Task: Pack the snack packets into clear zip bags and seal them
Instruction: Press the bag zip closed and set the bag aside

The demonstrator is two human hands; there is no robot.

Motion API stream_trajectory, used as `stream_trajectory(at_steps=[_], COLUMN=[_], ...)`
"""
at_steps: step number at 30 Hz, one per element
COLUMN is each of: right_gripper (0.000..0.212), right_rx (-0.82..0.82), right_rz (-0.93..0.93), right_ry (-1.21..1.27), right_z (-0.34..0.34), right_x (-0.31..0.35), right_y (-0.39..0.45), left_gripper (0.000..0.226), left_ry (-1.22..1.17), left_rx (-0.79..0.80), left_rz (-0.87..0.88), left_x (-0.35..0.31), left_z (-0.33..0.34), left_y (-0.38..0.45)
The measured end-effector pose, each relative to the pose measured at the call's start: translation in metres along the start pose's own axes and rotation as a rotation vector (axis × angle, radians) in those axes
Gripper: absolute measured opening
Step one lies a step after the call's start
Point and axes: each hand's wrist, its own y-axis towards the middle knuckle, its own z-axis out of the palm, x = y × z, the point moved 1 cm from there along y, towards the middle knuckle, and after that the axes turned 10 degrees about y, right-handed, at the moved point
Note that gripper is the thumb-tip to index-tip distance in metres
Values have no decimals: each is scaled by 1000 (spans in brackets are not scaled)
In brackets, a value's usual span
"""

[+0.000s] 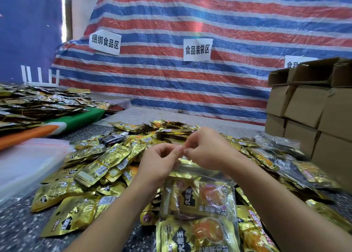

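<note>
A worker's left hand point(159, 163) and right hand point(206, 149) meet at centre frame, fingers point(178, 150) of both curled narrow & pinching the top edge of a clear zip bag point(198, 196) that hangs down toward the camera w/ gold snack packets inside. Whether the zip strip is fully closed can't be told. The bag sits over a loose heap of gold snack packets point(106, 166) that covers most of the speckled table point(17, 230); bare tabletop shows only at the near-left corner and in a strip behind the heap, toward the striped tarp point(190, 19) at the back. Room to move is tight: packets crowd both forearms left & right. At left, just beside the heap, lies a stack of empty clear bags point(28, 162), next to an orange-and-green sheet point(62, 124). Further left-rear, a second mound of packets point(38, 105) w/ a white rack point(40, 78) behind it. At right, stacked cardboard boxes point(308, 107) wall off the table edge, w/ filled clear bags point(276, 143) piled at their foot. Three white paper signs point(197, 49) w/ Chinese text are stuck on the tarp; the rightmost is partly hidden by the boxes.
</note>
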Motion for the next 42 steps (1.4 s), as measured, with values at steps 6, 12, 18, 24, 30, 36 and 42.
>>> stream_trajectory(at_steps=[6, 12, 18, 24, 30, 36, 42], right_gripper=[25, 23, 22, 29, 24, 22, 25], right_rx=[-26, -40, -38, -45, -43, -59, -79], right_rz=[-36, -25, -19, 32, 44, -25, -146], right_ry=[-13, 8, -13, -21, -24, -52, -122], right_z=[4, -6, -14, -26, -34, -39, -36], right_x=[2, -11, -24, -44, -63, -71, -80], right_y=[-6, -14, -23, -37, -51, -57, -57], left_gripper=[13, 15, 13, 15, 16, 17, 16], left_ry=[-24, -38, -52, -58, -36, -55, -74], left_rx=[-96, -142, -175, -194, -205, -210, -219], left_rz=[39, 31, 2, 25, 44, 43, 33], left_x=[-1, -3, -1, 1, -1, -2, -1], left_z=[-1, 0, 1, -2, -1, -1, 1], left_y=[-3, -3, -3, -2, -4, -4, -4])
